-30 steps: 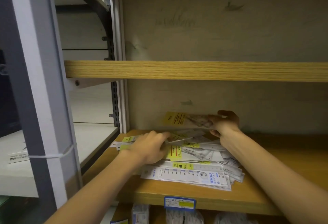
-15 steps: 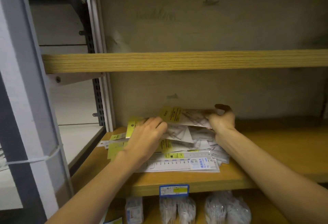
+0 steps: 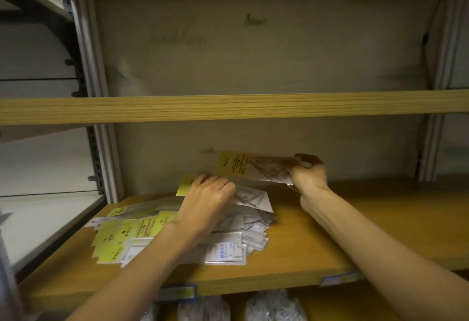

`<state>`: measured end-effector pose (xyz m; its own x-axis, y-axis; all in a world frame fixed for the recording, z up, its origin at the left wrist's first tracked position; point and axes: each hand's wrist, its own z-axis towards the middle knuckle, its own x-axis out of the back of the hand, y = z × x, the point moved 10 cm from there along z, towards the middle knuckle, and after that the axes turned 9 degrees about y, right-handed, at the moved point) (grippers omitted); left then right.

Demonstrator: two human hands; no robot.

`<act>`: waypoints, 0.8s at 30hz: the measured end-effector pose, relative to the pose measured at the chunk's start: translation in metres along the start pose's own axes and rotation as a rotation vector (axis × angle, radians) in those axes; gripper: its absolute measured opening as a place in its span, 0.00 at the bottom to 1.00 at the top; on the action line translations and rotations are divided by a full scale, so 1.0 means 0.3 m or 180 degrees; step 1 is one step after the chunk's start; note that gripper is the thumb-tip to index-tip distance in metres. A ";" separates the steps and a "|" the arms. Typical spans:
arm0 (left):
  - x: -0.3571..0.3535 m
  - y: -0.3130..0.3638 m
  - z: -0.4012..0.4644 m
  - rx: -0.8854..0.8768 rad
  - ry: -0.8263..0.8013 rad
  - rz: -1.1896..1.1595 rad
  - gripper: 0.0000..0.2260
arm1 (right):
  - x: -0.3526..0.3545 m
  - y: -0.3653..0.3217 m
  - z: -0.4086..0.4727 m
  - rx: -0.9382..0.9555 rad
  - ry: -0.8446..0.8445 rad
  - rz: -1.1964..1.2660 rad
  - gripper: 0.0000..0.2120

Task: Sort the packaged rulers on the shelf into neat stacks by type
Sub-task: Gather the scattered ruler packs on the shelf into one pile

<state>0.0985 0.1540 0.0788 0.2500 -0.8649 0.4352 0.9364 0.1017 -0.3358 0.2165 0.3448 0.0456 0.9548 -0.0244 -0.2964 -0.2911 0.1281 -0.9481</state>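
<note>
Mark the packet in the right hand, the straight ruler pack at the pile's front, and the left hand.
yellow-headed packet (image 3: pixel 236 165), head view, on its yellow header.
straight ruler pack (image 3: pixel 228 249), head view, on its printed label.
left hand (image 3: pixel 205 201), head view, on its back.

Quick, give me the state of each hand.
Left hand: grips a yellow-headed packet on the pile.
Right hand: holds a raised packet.
</note>
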 end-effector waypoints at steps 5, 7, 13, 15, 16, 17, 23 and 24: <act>-0.044 0.115 0.064 0.0092 0.0052 0.0040 0.13 | 0.097 -0.012 0.107 -0.0066 -0.0140 -0.0132 0.16; -0.062 0.158 0.075 0.0108 0.0054 0.0090 0.12 | 0.132 -0.014 0.139 -0.0058 -0.0163 -0.0249 0.17; -0.106 0.232 0.088 0.0273 -0.0146 0.0157 0.17 | 0.197 -0.017 0.184 0.0047 -0.0178 -0.0468 0.14; -0.109 0.242 0.096 0.0291 -0.0163 0.0171 0.17 | 0.207 -0.018 0.193 0.0055 -0.0163 -0.0408 0.14; -0.108 0.240 0.102 0.0324 -0.0135 0.0165 0.17 | 0.211 -0.022 0.196 0.0053 -0.0160 -0.0351 0.14; -0.105 0.236 0.107 0.0359 -0.0093 0.0142 0.16 | 0.214 -0.023 0.198 0.0043 -0.0162 -0.0289 0.14; -0.113 0.239 0.107 0.0319 0.0032 0.0003 0.13 | 0.258 -0.038 0.214 0.0059 0.0009 -0.0175 0.15; -0.119 0.243 0.107 0.0313 0.0039 -0.0033 0.13 | 0.270 -0.047 0.220 0.0093 0.0069 -0.0146 0.15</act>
<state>0.1659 0.2082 0.0656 0.2375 -0.8721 0.4277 0.9588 0.1398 -0.2475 0.3020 0.4065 0.0427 0.9654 -0.0523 -0.2553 -0.2447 0.1552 -0.9571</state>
